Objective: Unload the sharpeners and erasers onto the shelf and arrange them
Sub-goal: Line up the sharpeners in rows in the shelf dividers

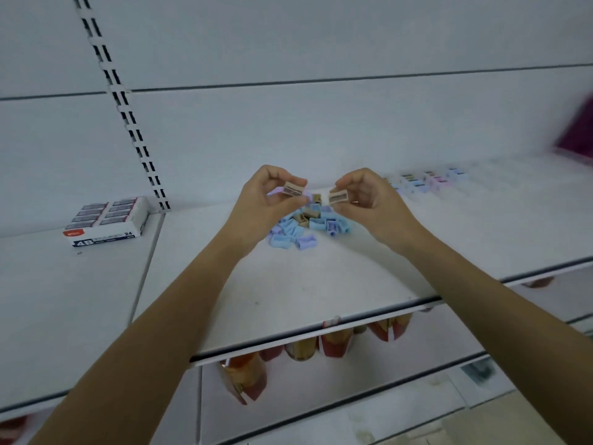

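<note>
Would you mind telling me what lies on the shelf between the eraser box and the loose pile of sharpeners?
Nothing: in the head view the shelf is bare between the eraser box and the sharpener pile, apart from the seam between two panels.

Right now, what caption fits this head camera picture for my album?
Both hands, left and right, each hold a tan sharpener above the sharpener pile on the shelf.

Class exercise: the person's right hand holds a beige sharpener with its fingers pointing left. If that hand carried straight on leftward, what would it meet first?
Probably the beige sharpener pinched in the left hand, level with the right hand; depth is uncertain.
</note>
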Tool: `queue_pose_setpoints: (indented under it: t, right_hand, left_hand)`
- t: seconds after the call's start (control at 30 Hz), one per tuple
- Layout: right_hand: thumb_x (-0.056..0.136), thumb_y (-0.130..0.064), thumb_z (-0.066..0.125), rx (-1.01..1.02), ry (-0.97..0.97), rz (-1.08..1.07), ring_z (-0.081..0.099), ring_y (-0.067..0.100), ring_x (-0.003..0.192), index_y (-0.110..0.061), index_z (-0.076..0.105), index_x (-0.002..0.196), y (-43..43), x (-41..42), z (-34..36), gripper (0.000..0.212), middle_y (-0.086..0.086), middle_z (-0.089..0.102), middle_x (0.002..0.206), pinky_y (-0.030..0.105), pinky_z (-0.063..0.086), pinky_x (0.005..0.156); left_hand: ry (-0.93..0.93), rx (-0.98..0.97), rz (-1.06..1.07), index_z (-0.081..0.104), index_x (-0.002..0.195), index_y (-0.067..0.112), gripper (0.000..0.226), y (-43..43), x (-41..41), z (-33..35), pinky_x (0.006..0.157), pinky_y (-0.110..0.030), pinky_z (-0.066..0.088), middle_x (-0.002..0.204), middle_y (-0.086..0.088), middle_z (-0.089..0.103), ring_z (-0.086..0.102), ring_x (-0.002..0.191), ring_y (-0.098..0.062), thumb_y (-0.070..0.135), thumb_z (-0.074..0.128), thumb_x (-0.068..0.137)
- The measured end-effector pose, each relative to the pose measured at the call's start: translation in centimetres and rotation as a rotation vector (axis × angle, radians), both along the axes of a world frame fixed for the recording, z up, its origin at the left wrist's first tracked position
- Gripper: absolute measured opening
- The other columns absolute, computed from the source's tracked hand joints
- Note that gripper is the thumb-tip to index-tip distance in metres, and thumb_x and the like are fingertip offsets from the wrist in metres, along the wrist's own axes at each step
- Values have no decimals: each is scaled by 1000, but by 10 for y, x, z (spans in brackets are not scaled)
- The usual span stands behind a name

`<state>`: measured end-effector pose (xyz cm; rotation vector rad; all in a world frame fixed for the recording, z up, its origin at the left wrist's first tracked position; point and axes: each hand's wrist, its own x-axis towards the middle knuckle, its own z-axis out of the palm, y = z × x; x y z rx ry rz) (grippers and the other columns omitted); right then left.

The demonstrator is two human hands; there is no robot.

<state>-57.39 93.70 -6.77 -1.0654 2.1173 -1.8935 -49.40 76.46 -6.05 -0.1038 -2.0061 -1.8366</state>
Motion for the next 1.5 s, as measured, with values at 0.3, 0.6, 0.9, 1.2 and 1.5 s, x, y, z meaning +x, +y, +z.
queue_pose_setpoints:
  t: [0.3,0.6,0.9,1.2,1.5]
  right_hand:
    - [85,6,56,82,70,-114,57,13,80,-18,52,111,112,-19,-1,36,-5,49,88,13,43,72]
    - [84,-12,64,304,190,-250,56,12,79,-21,63,100,216,-70,-7,19,-11,48,85,17,43,77]
    - [79,-23,71,217,-2,-238,62,14,63,-21,50,75,243,-125,-4,21,-5,58,72,23,45,57]
    - [81,-7,67,34,-194,-165,63,11,52,-10,48,68,253,-185,13,24,6,58,68,24,55,61]
    - [78,5,67,22,-238,-63,69,18,72,-5,54,77,245,-251,23,16,10,59,80,24,57,73]
  left_hand:
    - [-6,-172,-83,55,89,22,33,107,-51,10,77,-19,49,91,-1,63,61,75,-6,-9,61,80]
    - [28,-388,139,56,93,18,17,198,-113,8,57,-9,41,78,7,54,50,52,5,3,56,87]
    - [-70,-512,310,52,95,17,10,200,-142,16,70,-17,46,100,-1,63,63,76,-11,19,59,89]
    - [-48,-572,238,59,95,19,8,220,-208,27,65,-3,42,95,7,62,57,74,-3,19,62,87]
    - [-101,-556,358,61,97,16,10,230,-239,4,60,-1,41,93,7,60,54,70,0,17,62,87]
